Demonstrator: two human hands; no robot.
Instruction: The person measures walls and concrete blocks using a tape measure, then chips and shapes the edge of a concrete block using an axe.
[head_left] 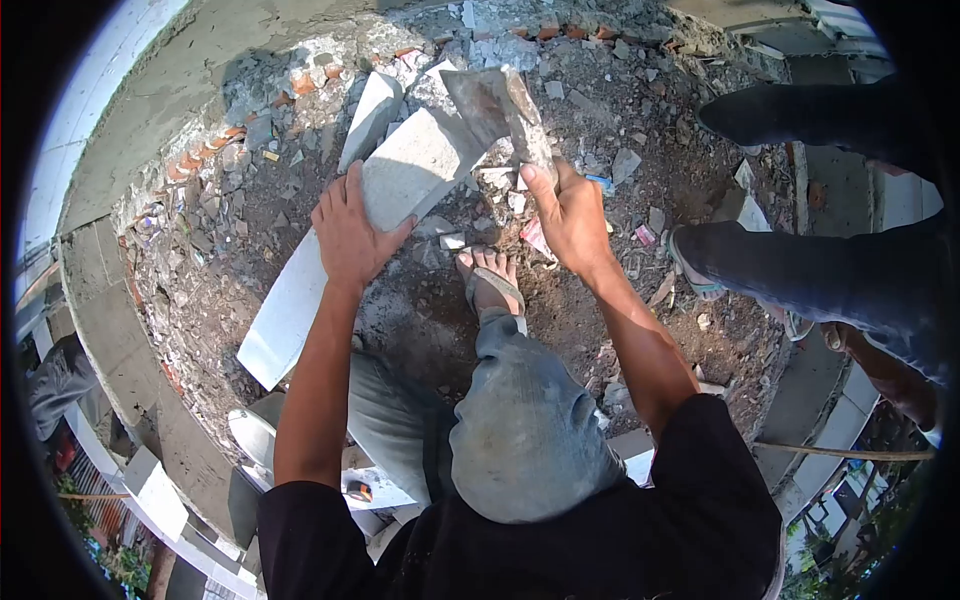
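Observation:
My left hand [352,232] grips a pale lightweight concrete block [425,160], fingers on its left side and thumb on its right. The block lies tilted on a longer white block [285,315], partly under my left forearm. In my closed right hand [572,215] is the worn, crusted handle of a broad-bladed hand tool [478,103]. Its flat brownish blade is at the far right end of the gripped block; whether it touches cannot be told. Another pale block [372,115] lies just left of the gripped one.
Rubble and broken brick [620,130] cover the ground around my sandalled foot [495,285]. At the right stand other people, with a dark trouser leg [800,255] close by. A low grey wall [120,310] curves along the left. An orange-and-black tape measure [359,490] lies beside my leg.

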